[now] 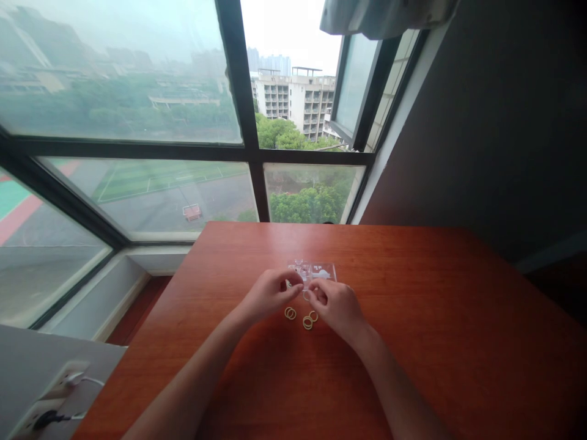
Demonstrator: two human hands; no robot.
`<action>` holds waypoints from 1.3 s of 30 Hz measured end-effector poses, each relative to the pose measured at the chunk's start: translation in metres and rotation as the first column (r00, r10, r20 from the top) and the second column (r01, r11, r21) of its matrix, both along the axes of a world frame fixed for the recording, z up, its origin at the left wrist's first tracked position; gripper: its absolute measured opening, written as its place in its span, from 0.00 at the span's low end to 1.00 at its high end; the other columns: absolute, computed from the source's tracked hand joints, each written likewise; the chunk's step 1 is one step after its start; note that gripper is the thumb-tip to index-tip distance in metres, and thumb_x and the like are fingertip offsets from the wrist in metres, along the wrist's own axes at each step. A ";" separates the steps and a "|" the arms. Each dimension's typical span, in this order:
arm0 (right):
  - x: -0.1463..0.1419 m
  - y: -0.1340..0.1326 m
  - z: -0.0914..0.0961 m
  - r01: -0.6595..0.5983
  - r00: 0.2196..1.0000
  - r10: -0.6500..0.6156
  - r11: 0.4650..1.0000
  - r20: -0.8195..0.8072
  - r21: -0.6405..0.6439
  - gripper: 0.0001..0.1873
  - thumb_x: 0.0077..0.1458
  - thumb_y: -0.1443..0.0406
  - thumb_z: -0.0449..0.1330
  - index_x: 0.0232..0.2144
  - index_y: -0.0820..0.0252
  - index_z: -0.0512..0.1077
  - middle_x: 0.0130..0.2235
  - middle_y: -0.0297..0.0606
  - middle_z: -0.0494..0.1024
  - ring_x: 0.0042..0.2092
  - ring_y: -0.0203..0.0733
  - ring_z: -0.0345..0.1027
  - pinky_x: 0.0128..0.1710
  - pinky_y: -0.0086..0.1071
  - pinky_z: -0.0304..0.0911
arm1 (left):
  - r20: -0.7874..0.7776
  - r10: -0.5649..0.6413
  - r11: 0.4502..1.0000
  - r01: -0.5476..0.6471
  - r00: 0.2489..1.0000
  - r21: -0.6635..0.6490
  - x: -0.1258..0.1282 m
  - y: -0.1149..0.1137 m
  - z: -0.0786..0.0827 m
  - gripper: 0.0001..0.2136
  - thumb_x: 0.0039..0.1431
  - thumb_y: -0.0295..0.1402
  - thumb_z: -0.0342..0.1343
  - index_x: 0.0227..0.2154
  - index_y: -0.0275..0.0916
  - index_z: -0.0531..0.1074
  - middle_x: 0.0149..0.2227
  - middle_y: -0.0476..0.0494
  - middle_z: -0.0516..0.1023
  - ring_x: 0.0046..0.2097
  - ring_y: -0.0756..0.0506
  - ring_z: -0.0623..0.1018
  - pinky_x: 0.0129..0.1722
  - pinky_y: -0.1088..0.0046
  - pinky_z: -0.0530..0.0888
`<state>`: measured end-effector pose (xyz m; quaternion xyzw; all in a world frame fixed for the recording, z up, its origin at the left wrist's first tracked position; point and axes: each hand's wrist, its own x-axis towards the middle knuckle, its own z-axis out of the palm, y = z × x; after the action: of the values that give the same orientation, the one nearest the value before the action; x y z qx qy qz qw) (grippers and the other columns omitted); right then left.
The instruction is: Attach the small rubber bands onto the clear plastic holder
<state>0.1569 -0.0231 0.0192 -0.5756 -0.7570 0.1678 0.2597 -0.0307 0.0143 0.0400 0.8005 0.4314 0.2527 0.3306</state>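
My left hand (275, 290) is closed in a pinch, thumb against fingers, above the wooden table. Facing it, my right hand (337, 302) pinches too, with the fingertips of both nearly meeting. What sits between the fingers is too small to make out. A pale ring (306, 296) shows just beneath the fingertips; whether it is held or lies on the table I cannot tell. Just beyond the hands lies a clear plastic piece (328, 273) with white marks, partly covered by them. Nearer to me are two pale yellow rings (290, 313) and a further small group of rings (307, 322).
The reddish-brown table (413, 342) reaches to a window with dark frames (257, 153). One window pane (355, 85) stands open at the upper right. Wall sockets with plugs (46, 418) are at the lower left, beside the table's left edge.
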 end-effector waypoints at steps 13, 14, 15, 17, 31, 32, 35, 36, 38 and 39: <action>0.001 0.001 -0.002 0.017 1.000 -0.017 0.995 0.004 0.102 0.07 0.58 0.63 0.55 0.33 0.57 0.73 0.26 0.32 0.74 0.28 0.34 0.66 0.31 0.26 0.52 | 0.005 0.030 0.999 -0.030 1.000 0.015 0.000 0.002 -0.006 0.07 0.55 0.32 0.54 0.28 0.35 0.75 0.25 0.49 0.74 0.26 0.53 0.68 0.27 0.79 0.64; 0.001 0.001 -0.002 0.019 1.000 -0.020 0.995 0.012 0.096 0.07 0.58 0.63 0.55 0.32 0.57 0.73 0.26 0.32 0.74 0.28 0.34 0.66 0.31 0.26 0.52 | -0.001 0.048 0.998 -0.048 0.999 0.032 -0.001 0.004 -0.007 0.07 0.55 0.31 0.54 0.28 0.36 0.75 0.25 0.49 0.74 0.27 0.52 0.68 0.27 0.79 0.64; 0.002 0.001 -0.002 0.021 1.000 -0.022 0.996 0.017 0.092 0.07 0.58 0.63 0.55 0.32 0.56 0.73 0.26 0.32 0.74 0.28 0.35 0.66 0.31 0.26 0.52 | -0.008 0.068 0.997 -0.068 0.998 0.047 -0.003 0.006 -0.007 0.06 0.54 0.31 0.54 0.28 0.36 0.75 0.25 0.49 0.75 0.27 0.52 0.69 0.27 0.79 0.64; 0.003 0.001 -0.002 0.023 0.999 -0.025 0.996 0.024 0.088 0.07 0.58 0.63 0.55 0.33 0.56 0.73 0.26 0.32 0.75 0.29 0.35 0.67 0.31 0.26 0.52 | -0.020 0.112 0.991 -0.110 0.994 0.071 -0.006 0.009 -0.009 0.06 0.54 0.31 0.54 0.28 0.36 0.75 0.26 0.48 0.75 0.26 0.52 0.69 0.27 0.79 0.64; 0.012 -0.001 0.005 -0.194 0.980 0.198 0.954 -0.003 -0.229 0.06 0.54 0.66 0.57 0.31 0.55 0.74 0.27 0.29 0.76 0.28 0.33 0.66 0.28 0.25 0.51 | -0.148 0.166 0.970 -0.134 0.975 0.203 -0.008 0.007 -0.015 0.03 0.52 0.27 0.53 0.28 0.39 0.72 0.30 0.48 0.76 0.31 0.50 0.71 0.31 0.77 0.65; 0.013 -0.002 0.006 -0.211 0.976 0.216 0.946 -0.007 -0.245 0.05 0.53 0.67 0.58 0.31 0.55 0.75 0.27 0.29 0.76 0.28 0.32 0.66 0.27 0.25 0.51 | -0.154 0.178 0.966 -0.143 0.972 0.214 -0.009 0.007 -0.014 0.04 0.53 0.28 0.53 0.28 0.39 0.73 0.31 0.48 0.76 0.31 0.49 0.72 0.31 0.76 0.65; 0.013 -0.004 0.008 -0.235 0.970 0.243 0.934 -0.007 -0.270 0.04 0.51 0.66 0.60 0.30 0.55 0.75 0.28 0.29 0.76 0.29 0.32 0.65 0.28 0.25 0.51 | -0.163 0.209 0.958 -0.168 0.964 0.232 -0.009 0.008 -0.014 0.05 0.54 0.29 0.53 0.31 0.40 0.74 0.32 0.47 0.77 0.31 0.49 0.72 0.31 0.76 0.65; 0.013 -0.005 0.008 -0.240 0.969 0.248 0.930 -0.006 -0.280 0.03 0.50 0.66 0.61 0.30 0.55 0.75 0.28 0.29 0.76 0.29 0.32 0.65 0.28 0.25 0.51 | -0.166 0.213 0.957 -0.172 0.963 0.233 -0.010 0.008 -0.013 0.05 0.54 0.29 0.53 0.31 0.40 0.74 0.32 0.47 0.77 0.31 0.49 0.72 0.31 0.76 0.65; 0.012 -0.005 0.008 -0.246 0.966 0.257 0.921 -0.004 -0.302 0.04 0.50 0.64 0.62 0.30 0.55 0.76 0.28 0.30 0.76 0.29 0.33 0.66 0.28 0.25 0.51 | -0.170 0.216 0.957 -0.174 0.962 0.233 -0.010 0.008 -0.013 0.06 0.54 0.29 0.53 0.32 0.40 0.74 0.32 0.47 0.77 0.31 0.49 0.72 0.30 0.76 0.65; 0.012 -0.005 0.008 -0.248 0.965 0.261 0.917 0.000 -0.311 0.04 0.50 0.64 0.62 0.31 0.55 0.76 0.28 0.30 0.76 0.29 0.33 0.66 0.28 0.24 0.51 | -0.172 0.215 0.957 -0.172 0.961 0.232 -0.010 0.008 -0.012 0.06 0.55 0.29 0.53 0.32 0.40 0.74 0.33 0.47 0.77 0.31 0.49 0.72 0.30 0.76 0.65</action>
<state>0.1689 -0.0283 0.0273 -0.5091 -0.7950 0.3045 0.1268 -0.0408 0.0222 0.0276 0.8062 0.5084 0.2494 0.1716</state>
